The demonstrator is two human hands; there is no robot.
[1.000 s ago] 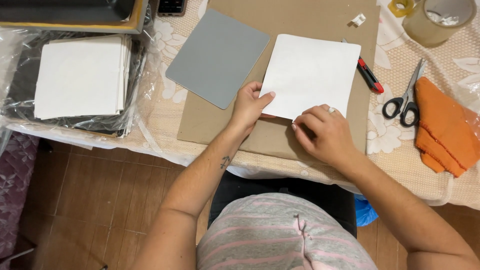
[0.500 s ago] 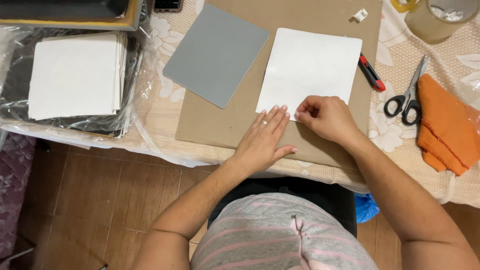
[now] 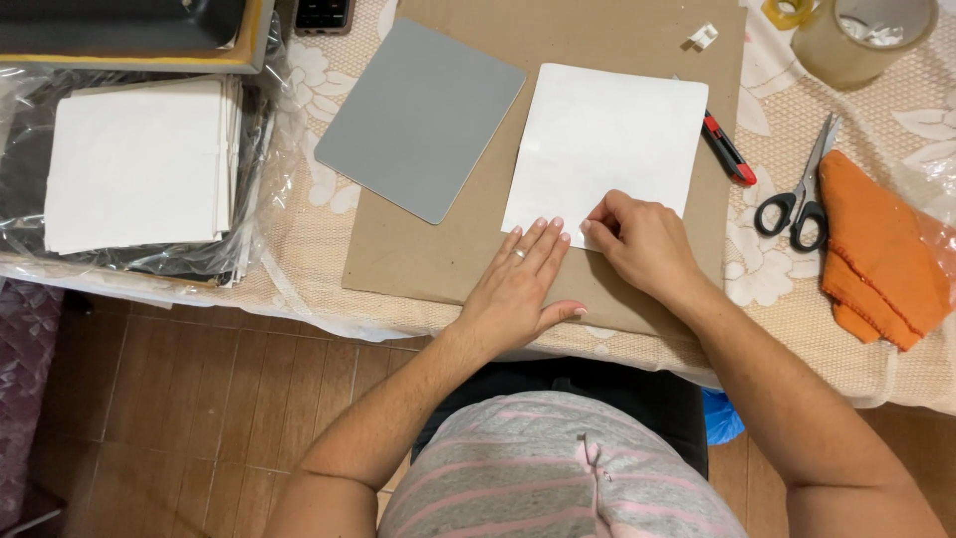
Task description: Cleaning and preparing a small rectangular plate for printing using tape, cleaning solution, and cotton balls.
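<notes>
On the cardboard sheet (image 3: 418, 249), white sheet (image 3: 607, 139) lies unchanged. Left hand (image 3: 520, 284) stays flat, open, fingertips at its near edge; right hand (image 3: 642, 239) now pinches the near edge. Bare cardboard left of hands.

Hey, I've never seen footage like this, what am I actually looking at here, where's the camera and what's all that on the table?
There is no machine here: a person wears a camera on the head, looking down at their own two bare hands.

The left hand lies flat, palm down, on a brown cardboard sheet, its fingertips at the near edge of a white sheet. The right hand pinches that sheet's near edge.

A grey board lies to the left, partly on the cardboard. Further left sits a stack of white sheets in clear plastic. To the right lie a red utility knife, scissors, an orange cloth and a tape roll.
</notes>
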